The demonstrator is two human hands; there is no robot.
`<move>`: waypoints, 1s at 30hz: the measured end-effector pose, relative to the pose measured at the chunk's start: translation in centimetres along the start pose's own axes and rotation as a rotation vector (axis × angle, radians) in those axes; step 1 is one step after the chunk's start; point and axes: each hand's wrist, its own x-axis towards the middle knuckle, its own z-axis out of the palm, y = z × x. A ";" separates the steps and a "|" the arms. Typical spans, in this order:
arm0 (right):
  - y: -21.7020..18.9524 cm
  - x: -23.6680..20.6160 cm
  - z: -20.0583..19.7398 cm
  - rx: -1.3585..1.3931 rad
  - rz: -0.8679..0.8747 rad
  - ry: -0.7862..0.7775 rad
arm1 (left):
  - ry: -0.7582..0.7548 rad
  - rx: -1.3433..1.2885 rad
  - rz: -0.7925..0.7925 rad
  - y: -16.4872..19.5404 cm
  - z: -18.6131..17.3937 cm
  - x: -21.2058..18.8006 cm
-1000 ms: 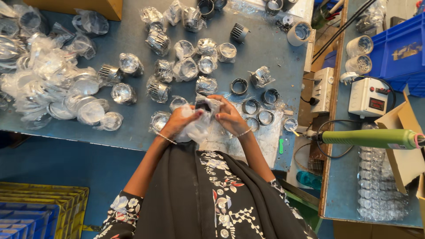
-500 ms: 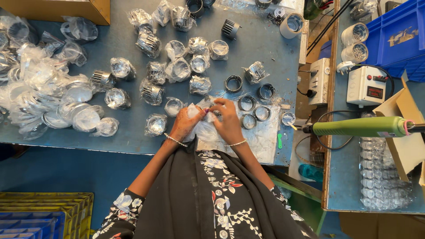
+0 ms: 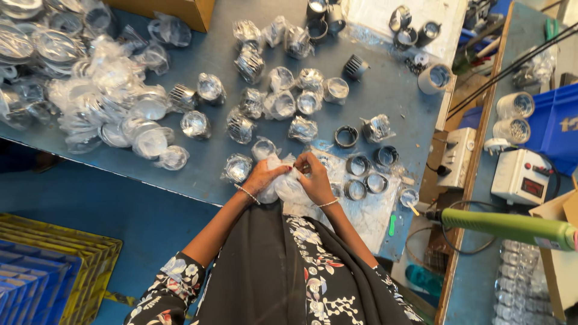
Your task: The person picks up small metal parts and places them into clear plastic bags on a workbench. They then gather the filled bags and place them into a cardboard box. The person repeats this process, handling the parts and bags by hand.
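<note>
My left hand (image 3: 262,176) and my right hand (image 3: 314,177) meet at the near edge of the blue table (image 3: 205,165), both gripping a crumpled clear plastic bag (image 3: 288,183). What the bag holds is hidden by my fingers. Black metal rings (image 3: 359,164) lie just right of my right hand on a clear plastic sheet (image 3: 367,210). Bagged round metal parts (image 3: 239,167) lie just left of and beyond my left hand.
A heap of bagged round parts (image 3: 90,102) covers the table's left. A cardboard box (image 3: 180,11) stands at the far edge. To the right are a green-handled tool (image 3: 506,225), a white meter box (image 3: 521,176), white cups (image 3: 515,105) and a blue bin (image 3: 557,126). Stacked crates (image 3: 48,271) sit lower left.
My hands stay together on the plastic bag and keep working it. The view has shifted slightly; the table's things have not moved.
</note>
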 end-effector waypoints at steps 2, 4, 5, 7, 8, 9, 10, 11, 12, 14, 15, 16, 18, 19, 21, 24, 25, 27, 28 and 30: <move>-0.4 0.4 0.0 -0.104 -0.096 0.014 | 0.094 0.030 0.026 -0.6 -0.3 0.5; -0.7 1.0 0.1 -0.223 -0.228 0.027 | 0.167 -0.054 0.028 -0.8 -1.0 1.0; -0.7 1.5 0.0 -0.174 -0.193 0.106 | 0.192 -0.153 0.016 -0.7 -1.6 1.2; -0.5 3.1 -0.1 -0.074 -0.123 0.262 | 0.243 -0.280 -0.012 -0.1 -3.3 1.7; -0.2 4.2 -0.3 0.032 -0.091 0.282 | 0.271 -0.309 -0.026 0.3 -4.4 1.8; 0.2 5.7 -0.7 0.138 -0.061 0.302 | 0.299 -0.337 -0.041 0.9 -5.5 2.0; 0.7 7.5 -1.0 0.245 -0.032 0.319 | 0.311 -0.380 -0.027 1.4 -6.6 2.2; 1.2 9.4 -1.3 0.350 0.083 0.248 | 0.323 -0.422 -0.014 1.9 -7.7 2.3; 1.7 11.4 -1.5 0.453 0.200 0.174 | 0.334 -0.464 -0.002 2.3 -8.6 2.4; 2.6 15.2 -1.5 0.608 0.419 0.025 | 0.362 -0.499 -0.003 3.0 -10.4 2.7; 2.9 17.2 -1.2 0.662 0.522 -0.049 | 0.374 -0.514 -0.001 3.2 -11.2 3.1; 3.0 19.2 -0.7 0.715 0.625 -0.126 | 0.384 -0.533 0.000 3.4 -11.9 3.4; 2.3 23.6 0.7 0.841 0.754 -0.109 | 0.405 -0.569 0.006 3.4 -13.1 4.1; 1.4 26.1 1.4 0.902 0.820 -0.102 | 0.411 -0.585 0.008 3.4 -13.6 4.6; -1.5 32.1 2.4 0.951 0.673 -0.251 | 0.426 -0.615 0.017 3.1 -14.4 5.5; -7.5 42.2 2.5 1.016 0.382 -0.317 | 0.440 -0.655 0.029 2.7 -15.3 6.7; -9.5 45.3 2.2 1.141 0.355 -0.285 | 0.441 -0.669 0.036 2.5 -15.5 7.0; -12.6 49.9 2.2 1.257 0.233 -0.164 | 0.450 -0.687 0.044 2.4 -15.8 7.6; -14.1 51.3 2.3 1.165 0.178 -0.098 | 0.453 -0.695 0.048 2.4 -15.9 7.8; -14.3 51.2 3.6 1.082 0.050 -0.103 | 0.467 -0.705 0.054 2.6 -15.8 8.1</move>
